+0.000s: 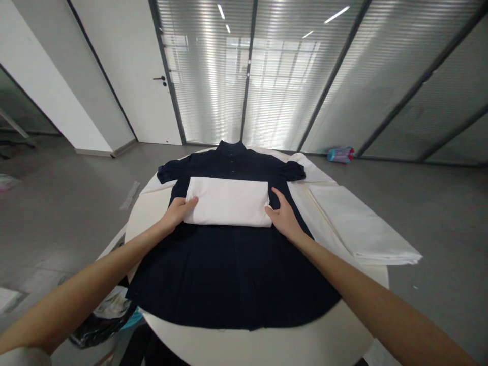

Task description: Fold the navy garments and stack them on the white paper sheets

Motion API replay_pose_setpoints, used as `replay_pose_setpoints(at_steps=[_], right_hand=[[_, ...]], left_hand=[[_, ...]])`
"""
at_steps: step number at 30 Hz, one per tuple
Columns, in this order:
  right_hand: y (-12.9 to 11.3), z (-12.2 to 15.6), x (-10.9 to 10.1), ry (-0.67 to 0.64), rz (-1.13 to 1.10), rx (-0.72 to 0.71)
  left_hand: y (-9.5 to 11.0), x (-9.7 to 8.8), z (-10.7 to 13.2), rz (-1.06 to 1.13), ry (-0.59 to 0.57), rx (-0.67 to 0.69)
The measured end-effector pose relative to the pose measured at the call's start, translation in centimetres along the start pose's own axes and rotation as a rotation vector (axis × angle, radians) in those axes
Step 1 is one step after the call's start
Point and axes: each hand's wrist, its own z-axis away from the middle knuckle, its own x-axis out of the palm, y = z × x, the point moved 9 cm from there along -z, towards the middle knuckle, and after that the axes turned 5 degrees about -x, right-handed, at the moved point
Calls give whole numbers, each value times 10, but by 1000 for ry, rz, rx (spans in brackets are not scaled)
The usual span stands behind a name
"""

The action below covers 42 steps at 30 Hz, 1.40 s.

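Note:
A dark navy short-sleeved shirt (229,274) lies spread flat on a round white table (267,345), collar at the far side. A folded white cloth (229,202) rests across its chest. My left hand (178,211) holds the cloth's left edge, thumb on top and fingers tucked under. My right hand (282,216) lies against the cloth's right edge, fingers stretched flat on the shirt.
A folded cream sheet (362,229) lies on the table's right side, reaching past the rim. A dark bag (101,320) sits on the floor below the table's left edge. A small pink and teal object (340,154) lies by the glass wall.

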Motion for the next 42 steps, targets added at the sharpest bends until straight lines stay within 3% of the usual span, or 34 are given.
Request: replay_pose_setpoints(at_steps=[6,10,12,14,18,20,23,25,27,31,39,42], right_hand=[[-5,-1,4,-62,243,65],[-15,1,5,-90,571,46],[-23,3,5,-121,738,-19],[-36,4,3,-116,854,-133],[-80,3,-1,-1,918,-387],[-101,-3,12,-5,878,-472],[-118,-18,52,-104,802,-499],[-114,-30,82,-171,784,-445],[-99,-41,108,-251,785,-360],[-62,-49,132,-419,766,-232],[-21,-52,91,-435,814,-87],[-16,-53,78,-440,821,-59]], left_hand=[[1,4,-9,-86,-36,-57],[16,-4,-8,-182,79,160],[22,-10,-6,-251,144,262],[25,-12,-4,-350,117,308],[51,-18,11,-725,184,450],[75,-7,26,-897,235,613],[95,35,36,-1053,147,792],[94,65,29,-1116,70,830],[81,86,13,-1167,-7,773],[50,98,-17,-1216,-143,588],[41,90,-22,-1157,-177,545],[41,90,-22,-1165,-179,550]])
